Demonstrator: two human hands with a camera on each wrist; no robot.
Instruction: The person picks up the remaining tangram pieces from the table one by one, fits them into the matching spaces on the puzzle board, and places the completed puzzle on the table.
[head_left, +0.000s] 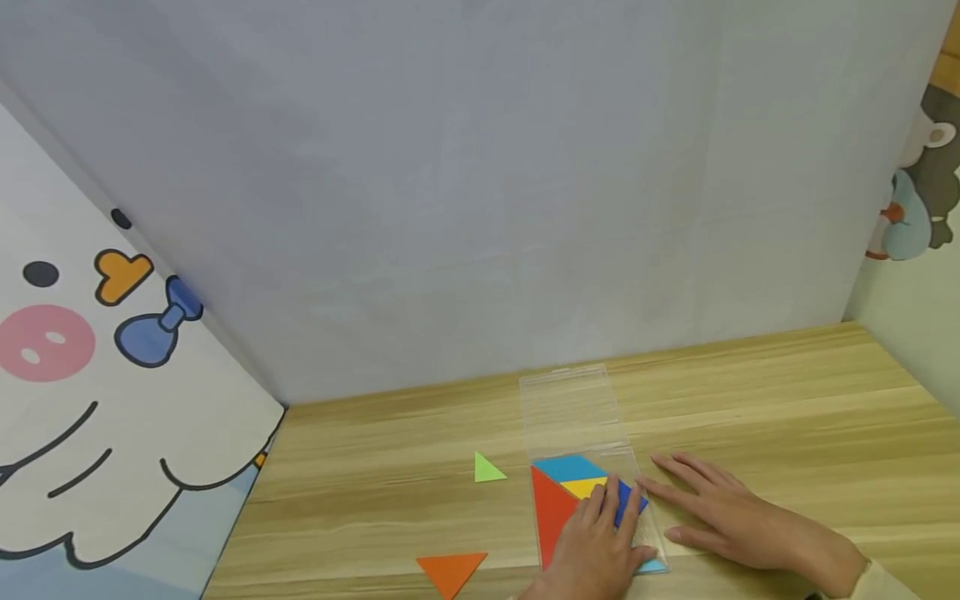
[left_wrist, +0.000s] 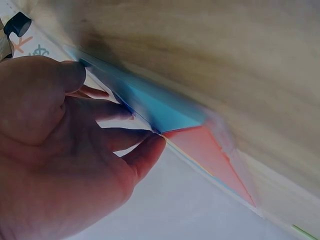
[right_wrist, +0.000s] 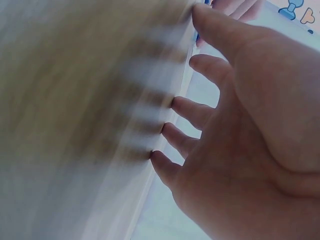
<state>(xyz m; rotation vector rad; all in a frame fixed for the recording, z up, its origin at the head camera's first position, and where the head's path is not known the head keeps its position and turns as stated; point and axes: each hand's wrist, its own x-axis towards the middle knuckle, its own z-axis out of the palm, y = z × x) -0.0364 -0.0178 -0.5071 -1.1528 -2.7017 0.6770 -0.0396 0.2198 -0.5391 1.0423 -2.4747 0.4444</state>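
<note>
Desk (head_left: 360,500), across the lower frame. Clear tray (head_left: 654,533), right of lower centre, partly filled. I see the right hand (head_left: 723,512) beside it, fingers spread, gripping nothing; the left hand's (head_left: 600,546) extended fingers touch the dark-blue piece (head_left: 623,494). I judge this step as seating it; next calls for fetching the orange triangle (head_left: 452,572), lower centre, then the green triangle (head_left: 487,470), above.

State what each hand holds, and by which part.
Nothing is held: the left hand rests on the dark blue piece, the right hand on the table.
</note>
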